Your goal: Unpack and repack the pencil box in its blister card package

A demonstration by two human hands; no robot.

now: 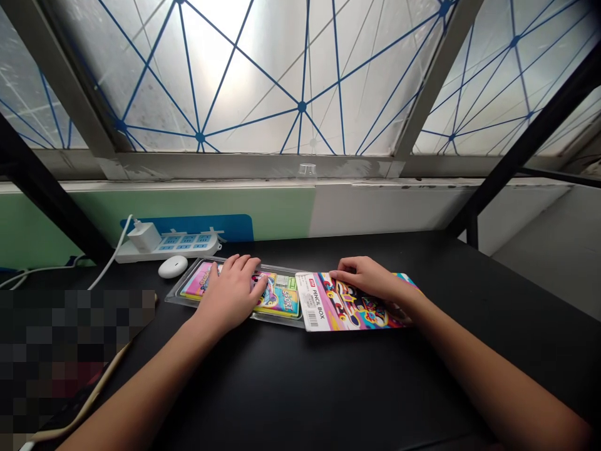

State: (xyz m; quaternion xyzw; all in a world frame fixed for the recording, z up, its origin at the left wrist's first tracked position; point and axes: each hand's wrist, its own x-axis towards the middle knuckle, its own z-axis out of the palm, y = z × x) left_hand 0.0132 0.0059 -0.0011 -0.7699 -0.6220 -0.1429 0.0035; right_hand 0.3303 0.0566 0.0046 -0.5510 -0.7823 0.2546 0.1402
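My left hand (232,294) lies curved over a colourful pencil box (282,299), which sits in a clear plastic blister tray (174,297). The hand hides the middle of the box. To the right, my right hand (369,279) is on a printed card sleeve (350,310) with a white "PENCIL BOX" label and barcode at its left end. Its fingers lie on top of the card, and the thumb is hidden. The sleeve's left edge overlaps the tray's right side.
A white wireless mouse (173,267) lies left of the tray. Behind it stand a white power strip (188,245) and a plugged-in charger (144,237) with a white cable. All of this is on a black desk (300,382) below a window with blue-lined film.
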